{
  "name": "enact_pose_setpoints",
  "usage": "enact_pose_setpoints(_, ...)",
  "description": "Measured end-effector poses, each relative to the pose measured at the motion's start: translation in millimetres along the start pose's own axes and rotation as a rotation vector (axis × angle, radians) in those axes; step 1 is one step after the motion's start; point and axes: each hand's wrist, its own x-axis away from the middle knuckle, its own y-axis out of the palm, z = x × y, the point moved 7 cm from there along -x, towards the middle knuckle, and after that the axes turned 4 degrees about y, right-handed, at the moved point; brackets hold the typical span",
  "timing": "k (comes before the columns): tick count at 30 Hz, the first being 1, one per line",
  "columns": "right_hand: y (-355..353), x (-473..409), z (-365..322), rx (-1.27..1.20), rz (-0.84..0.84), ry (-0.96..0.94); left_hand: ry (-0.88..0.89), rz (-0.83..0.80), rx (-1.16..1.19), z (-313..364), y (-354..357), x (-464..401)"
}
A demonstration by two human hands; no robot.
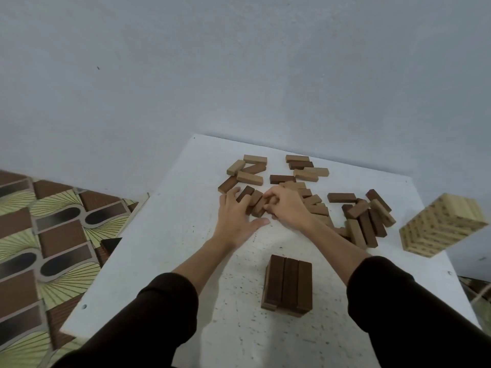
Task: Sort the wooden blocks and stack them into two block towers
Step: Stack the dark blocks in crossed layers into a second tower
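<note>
A white speckled square table [233, 328] stands against a pale grey wall [239, 62], with patterned floor tiles [39, 235] past its left edge. Loose light and dark brown wooden blocks [366, 221] lie scattered across the far half. The left hand [237, 218] lies flat with spread fingers touching a small row of mid-brown blocks [255, 203]; the right hand [285, 205] curls its fingers onto the same row. A short dark brown block tower [288, 286] stands near the front with bare tabletop around it. A taller pale wooden block tower [442, 225] stands at the right edge.
</note>
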Motion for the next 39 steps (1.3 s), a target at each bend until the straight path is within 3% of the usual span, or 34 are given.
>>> enact_pose_setpoints(6,1.0,3.3,-3.7,0.134,0.005,-0.085,0.011,0.033,-0.004,4.7,-1.6,-5.0)
enact_pose_setpoints(11,8.6,6.1,1.3,0.285,-0.17,-0.069,0.046,-0.244,0.228,6.2,-4.5,-2.0)
enact_pose_setpoints(13,12.0,8.6,1.4,0.363,-0.214,-0.083,0.063,-0.297,0.218,4.4,-6.3,-0.3)
enact_pose_setpoints(17,13.4,12.7,-1.7,0.369,-0.214,-0.103,-0.005,-0.216,0.116,-5.1,-14.3,0.5)
enact_pose_setpoints(23,12.5,18.4,-4.2,0.333,-0.193,-0.104,-0.019,-0.217,0.233,-11.1,-12.9,1.3)
enact_pose_setpoints(39,12.4,20.1,0.0,0.332,-0.178,-0.107,-0.024,-0.187,0.282,-16.6,-10.0,2.9)
